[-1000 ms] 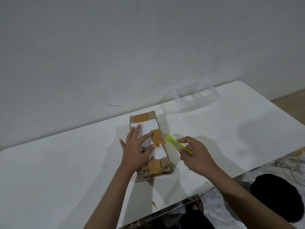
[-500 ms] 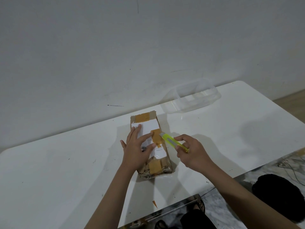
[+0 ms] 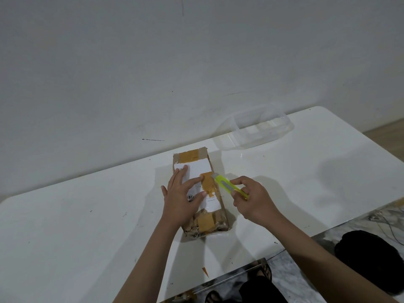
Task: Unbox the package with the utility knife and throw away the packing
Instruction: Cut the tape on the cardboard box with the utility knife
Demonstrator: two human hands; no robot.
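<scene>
A small cardboard package (image 3: 215, 224) with brown tape patches and a white label lies on the white table (image 3: 76, 226). My left hand (image 3: 182, 199) rests flat on top of the package, fingers spread over the label. My right hand (image 3: 253, 199) grips a yellow-green utility knife (image 3: 229, 186). The knife's tip touches the package's right edge beside the middle tape patch.
A clear plastic container (image 3: 261, 127) stands at the table's back right near the wall. A small orange scrap (image 3: 205, 271) lies near the front edge. A black object (image 3: 369, 259) and cables are on the floor at right. Feet in sandals show below the table.
My right hand has moved the knife left, from beside the package to its right edge. My left hand and the package have stayed in place.
</scene>
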